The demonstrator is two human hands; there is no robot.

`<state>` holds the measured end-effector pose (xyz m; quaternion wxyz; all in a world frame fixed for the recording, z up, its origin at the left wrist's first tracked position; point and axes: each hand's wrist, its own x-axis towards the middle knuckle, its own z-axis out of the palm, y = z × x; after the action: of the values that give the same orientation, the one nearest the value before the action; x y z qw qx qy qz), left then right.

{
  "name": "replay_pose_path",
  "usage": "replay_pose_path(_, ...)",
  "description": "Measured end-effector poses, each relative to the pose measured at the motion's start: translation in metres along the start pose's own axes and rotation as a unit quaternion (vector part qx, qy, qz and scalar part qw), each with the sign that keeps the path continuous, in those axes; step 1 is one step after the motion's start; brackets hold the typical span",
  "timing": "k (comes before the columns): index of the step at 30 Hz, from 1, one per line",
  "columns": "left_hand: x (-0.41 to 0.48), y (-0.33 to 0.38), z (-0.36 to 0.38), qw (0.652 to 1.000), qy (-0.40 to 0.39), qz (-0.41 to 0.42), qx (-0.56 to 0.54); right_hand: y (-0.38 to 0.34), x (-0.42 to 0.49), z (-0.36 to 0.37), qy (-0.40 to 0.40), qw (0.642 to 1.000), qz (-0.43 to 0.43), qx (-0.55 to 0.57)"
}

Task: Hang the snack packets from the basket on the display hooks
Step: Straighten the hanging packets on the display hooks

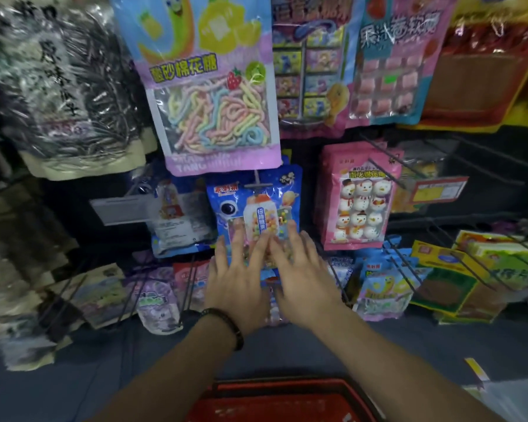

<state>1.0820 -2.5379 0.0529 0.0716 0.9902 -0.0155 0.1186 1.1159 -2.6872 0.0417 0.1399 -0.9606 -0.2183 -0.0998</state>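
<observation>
A blue snack packet (pixel 256 205) with an astronaut picture hangs on a display hook (pixel 257 181) at the middle of the rack. My left hand (pixel 237 278), with a dark bead bracelet at the wrist, lies flat against the packet's lower part, fingers spread. My right hand (pixel 299 269) rests beside it, fingers also spread on the packet's lower right. Neither hand grips anything. The red basket (pixel 282 400) sits below at the bottom edge; its contents are hidden from view.
Hanging packets surround the blue one: a purple marshmallow bag (pixel 214 95) above, a pink snowman bag (pixel 358 199) to the right, another blue packet (pixel 177 217) to the left. Bare wire hooks (pixel 476 263) jut out at the right. Lower rows hold more packets.
</observation>
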Motion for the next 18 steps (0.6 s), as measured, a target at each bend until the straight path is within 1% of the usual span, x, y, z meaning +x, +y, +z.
replay_pose_path(2, 0.01, -0.003, 0.004, 1.0, -0.017, 0.007, 0.001, -0.004, 0.012, 0.004, -0.015, 1.0, 0.013, 0.012)
replay_pose_path(5, 0.024, -0.009, 0.007, 0.999, -0.016, -0.013, -0.043, -0.002, 0.028, 0.008, -0.019, 0.999, 0.024, 0.015)
replay_pose_path(6, 0.028, -0.011, 0.007, 0.999, -0.017, -0.015, -0.041, -0.001, 0.033, 0.007, -0.021, 0.999, 0.024, 0.01)
replay_pose_path(10, 0.046, -0.019, 0.009, 0.999, -0.025, -0.003, -0.02, 0.003, 0.049, 0.004, -0.049, 0.998, 0.029, -0.007)
replay_pose_path(14, 0.056, -0.026, 0.013, 0.998, -0.029, 0.006, -0.056, 0.003, 0.061, 0.002, -0.071, 0.997, 0.038, -0.012)
replay_pose_path(18, 0.056, -0.031, 0.016, 0.997, -0.028, 0.016, -0.069, 0.003, 0.061, -0.002, -0.084, 0.995, 0.039, -0.019)
